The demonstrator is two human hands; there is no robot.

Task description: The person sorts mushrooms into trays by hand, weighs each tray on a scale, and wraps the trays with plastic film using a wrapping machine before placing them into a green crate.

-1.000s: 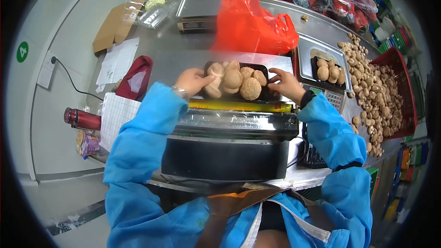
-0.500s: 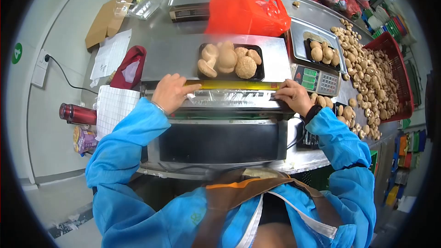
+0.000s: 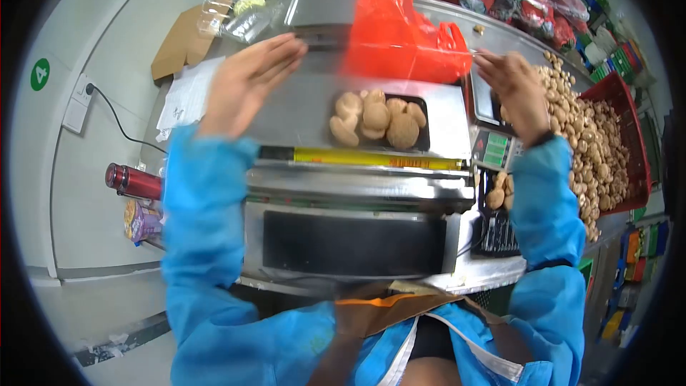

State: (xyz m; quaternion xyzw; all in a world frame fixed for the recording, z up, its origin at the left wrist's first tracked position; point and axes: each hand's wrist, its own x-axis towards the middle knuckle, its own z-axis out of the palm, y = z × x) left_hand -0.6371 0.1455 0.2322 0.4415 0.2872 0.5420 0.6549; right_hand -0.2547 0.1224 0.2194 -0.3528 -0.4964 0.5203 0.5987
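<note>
One steel bench (image 3: 486, 273), spread beneath the goods. One wrapping machine (image 3: 354, 243), black front panel facing the person, yellow strip (image 3: 379, 159) along its upper edge. One red crate (image 3: 634, 129), far right, with a heap of loose mushrooms (image 3: 593, 146) in and beside it. One red plastic bag (image 3: 400, 28), standing beyond the machine. One scale (image 3: 493, 146), green display lit, partly behind the right arm. Two bare hands, blurred, raised well apart: left hand (image 3: 246, 86) with fingers straight and together, grip impossible to tell; right hand (image 3: 516, 93) with bent fingertips closed on the edge of clear film (image 3: 463, 51), which crosses before the bag. One black tray (image 3: 425, 120), on the metal plate just beyond the yellow strip, between the hands and touching neither. Several large brown mushrooms (image 3: 375, 114), bunched in that tray.
</note>
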